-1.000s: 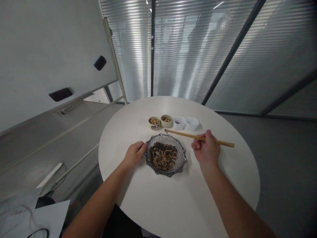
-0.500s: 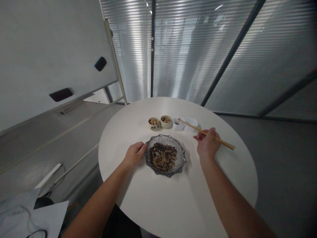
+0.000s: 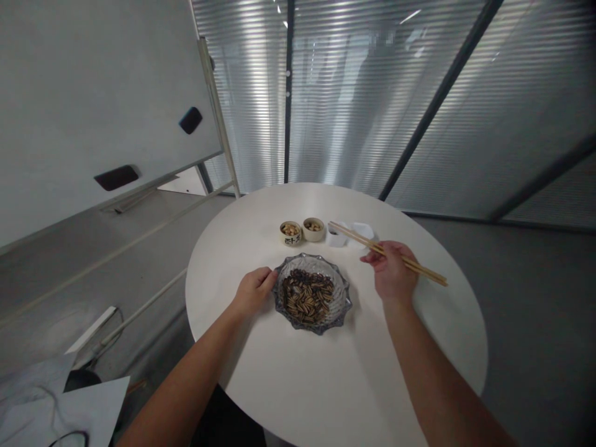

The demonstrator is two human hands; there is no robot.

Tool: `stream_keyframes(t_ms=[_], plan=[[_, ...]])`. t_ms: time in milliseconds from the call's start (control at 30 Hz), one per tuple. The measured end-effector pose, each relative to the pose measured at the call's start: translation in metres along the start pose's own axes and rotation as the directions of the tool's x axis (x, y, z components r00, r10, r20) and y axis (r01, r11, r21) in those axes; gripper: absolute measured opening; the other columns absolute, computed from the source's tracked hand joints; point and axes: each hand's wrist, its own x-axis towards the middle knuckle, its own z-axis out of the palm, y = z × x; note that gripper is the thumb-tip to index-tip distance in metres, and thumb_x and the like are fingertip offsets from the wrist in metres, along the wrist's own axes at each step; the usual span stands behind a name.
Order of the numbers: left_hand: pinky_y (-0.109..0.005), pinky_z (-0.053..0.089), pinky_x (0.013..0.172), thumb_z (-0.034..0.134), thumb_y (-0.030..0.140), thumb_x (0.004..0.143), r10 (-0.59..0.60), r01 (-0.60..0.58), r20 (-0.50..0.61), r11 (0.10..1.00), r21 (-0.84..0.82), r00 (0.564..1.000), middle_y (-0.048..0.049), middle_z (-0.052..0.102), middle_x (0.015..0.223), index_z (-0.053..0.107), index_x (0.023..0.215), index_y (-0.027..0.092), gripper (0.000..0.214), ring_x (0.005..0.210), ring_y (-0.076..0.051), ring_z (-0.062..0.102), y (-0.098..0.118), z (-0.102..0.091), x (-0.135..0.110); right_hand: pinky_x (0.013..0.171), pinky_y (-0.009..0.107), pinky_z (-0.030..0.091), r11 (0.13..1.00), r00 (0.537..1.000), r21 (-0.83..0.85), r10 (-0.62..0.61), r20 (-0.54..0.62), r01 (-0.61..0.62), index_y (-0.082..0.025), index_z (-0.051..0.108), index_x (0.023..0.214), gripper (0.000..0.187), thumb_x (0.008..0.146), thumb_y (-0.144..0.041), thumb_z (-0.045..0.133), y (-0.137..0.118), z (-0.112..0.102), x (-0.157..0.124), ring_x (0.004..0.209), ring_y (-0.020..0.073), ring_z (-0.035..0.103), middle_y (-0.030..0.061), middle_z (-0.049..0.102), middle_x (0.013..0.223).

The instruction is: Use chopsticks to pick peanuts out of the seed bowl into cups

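A scalloped glass bowl (image 3: 342, 305) full of striped sunflower seeds (image 3: 307, 295) sits mid-table. My left hand (image 3: 254, 289) rests curled against the bowl's left rim. My right hand (image 3: 392, 272) is closed on a pair of wooden chopsticks (image 3: 358, 237), held above the table to the right of the bowl. Their tips hover over a small white dish (image 3: 336, 235) behind the bowl.
Behind the bowl stand two small round cups (image 3: 290, 233) holding nuts and a second white dish (image 3: 363, 232). The round white table (image 3: 326, 372) stands near a whiteboard (image 3: 93, 99) on the left and a striped glass wall. Papers (image 3: 69, 403) lie on the floor at lower left.
My right hand swung the chopsticks' tips from over the bowl's far rim back to the small white dish. The left hand stayed at the bowl's rim.
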Motion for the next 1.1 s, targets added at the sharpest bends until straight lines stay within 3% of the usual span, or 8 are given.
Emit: stream_keyframes(t_ms=[100,233,400,533,667,1100], plan=[[-0.027,0.033,0.060,0.045,0.053,0.097,-0.008,0.008,-0.007,1.000,-0.013,1.000,0.0015,0.048,0.064,0.051,0.064,0.020,0.046,0.065,-0.014,0.044,0.001,-0.001,0.000,0.052,0.031,0.061,0.997,0.980,-0.019,0.075,0.186,-0.073,-0.019,0.068,0.080,0.026,0.076,-0.041,0.082,-0.010,-0.002,-0.012,0.050,0.0136,0.065,-0.0018,0.069,0.064],[-0.028,0.032,0.059,0.045,0.053,0.096,-0.011,0.011,-0.005,1.000,0.001,1.000,0.0014,0.049,0.063,0.050,0.064,0.020,0.047,0.065,-0.015,0.045,0.001,-0.001,-0.001,0.045,0.030,0.056,0.980,0.898,-0.138,0.189,0.398,-0.144,-0.018,0.070,0.078,0.030,0.081,-0.046,0.080,-0.021,-0.002,-0.032,0.044,0.0150,0.062,0.0006,0.068,0.060],[-0.027,0.033,0.059,0.045,0.055,0.096,-0.007,0.007,-0.017,1.000,-0.003,1.000,0.0018,0.048,0.063,0.050,0.064,0.020,0.048,0.065,-0.014,0.045,-0.003,0.000,0.000,0.044,0.027,0.051,0.937,0.797,-0.350,0.230,0.558,-0.025,-0.018,0.071,0.076,0.037,0.088,-0.053,0.072,-0.028,0.004,-0.052,0.043,0.0157,0.061,0.0011,0.065,0.051],[-0.027,0.033,0.059,0.045,0.055,0.096,-0.013,0.013,-0.012,1.000,-0.004,1.000,0.0023,0.048,0.063,0.050,0.065,0.020,0.048,0.064,-0.014,0.045,-0.004,0.001,0.000,0.048,0.027,0.051,0.919,0.768,-0.390,0.203,0.607,0.066,-0.020,0.072,0.080,0.036,0.093,-0.052,0.066,-0.026,0.007,-0.058,0.046,0.0163,0.062,0.0010,0.067,0.054],[-0.027,0.033,0.059,0.045,0.054,0.096,-0.010,0.010,-0.014,1.000,-0.005,1.000,0.0019,0.049,0.064,0.051,0.065,0.020,0.047,0.065,-0.014,0.045,-0.003,0.001,0.000,0.051,0.027,0.051,0.904,0.769,-0.409,0.170,0.616,0.127,-0.020,0.073,0.081,0.036,0.096,-0.051,0.062,-0.023,0.009,-0.061,0.049,0.0167,0.063,0.0018,0.068,0.056],[-0.026,0.032,0.058,0.045,0.053,0.096,-0.007,0.007,-0.012,1.000,-0.008,1.000,0.0012,0.048,0.063,0.050,0.064,0.021,0.046,0.064,-0.015,0.044,-0.005,0.002,0.000,0.053,0.029,0.051,0.920,0.763,-0.360,0.121,0.635,0.153,-0.022,0.077,0.080,0.036,0.094,-0.052,0.065,-0.018,0.011,-0.067,0.052,0.0179,0.063,0.0020,0.068,0.057]])
